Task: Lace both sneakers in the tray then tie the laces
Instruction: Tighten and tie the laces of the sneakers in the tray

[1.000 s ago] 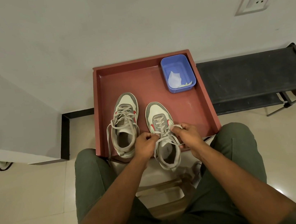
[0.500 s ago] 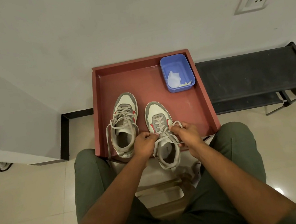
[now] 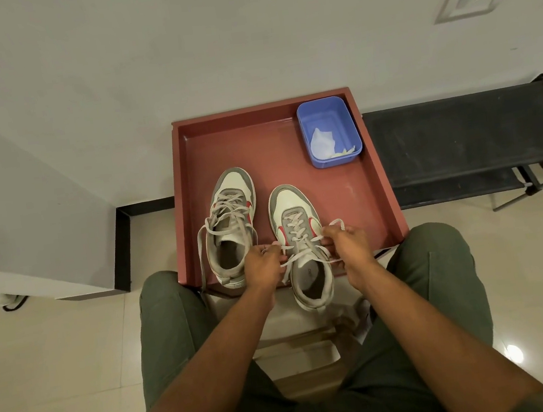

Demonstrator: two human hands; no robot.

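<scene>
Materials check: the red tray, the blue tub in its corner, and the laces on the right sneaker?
Red-brown square tray: probably painted wood or laminate; matte, flat boards, faint scuffs. Small blue rectangular tub: likely moulded plastic; rounded corners, thin rim, slight sheen. Flat off-white laces on the right grey-and-white sneaker: woven fabric by the look, limp and ribbon-like where each hand pinches them.

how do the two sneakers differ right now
The right sneaker has its lace ends pinched by the left hand and the right hand; nobody touches the left sneaker. The right sneaker's lacing lies flat and crossed; the left sneaker's hangs slack, one end trailing over the tray edge. The right sneaker's heel overhangs the near edge. Both are grey and white with red accents, toes pointing away.
</scene>
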